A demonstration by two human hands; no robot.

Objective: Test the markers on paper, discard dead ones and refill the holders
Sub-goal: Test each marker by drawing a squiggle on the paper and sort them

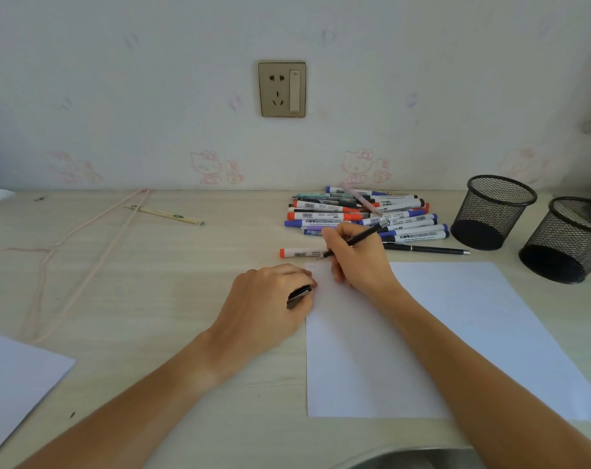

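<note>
Head view: a black pen (355, 239) is pinched between thumb and fingers of the right hand (358, 262), its tip set on the top left corner of the paper (456, 333), where a faint short squiggle (312, 266) is seen. The left hand (267, 306) is curled round a black cap (299, 294) and rests at the paper's left edge, touching it. Behind the hands the pile of markers (365, 214) is heaped near the wall, one orange marker (297, 253) lies just above the paper, and another black pen (426, 248) lies to the right of it. Two mesh holders (493, 211) stand at the right, well apart from the pile; both look unfilled, though their bottoms are not fully seen.

The testing step is judged to be in hand, with most of the pile untested. For a fair test, the tip should be drawn in a longer stroke under light, steady pressure, since so faint a mark may mean a dry tip or merely too brief a touch. The sheet should be kept pinned by the left hand so that it is not dragged. Marks are best kept in a tidy row near the top, leaving room for the rest. The cap should be pressed back fully before the pen is sorted.
</note>
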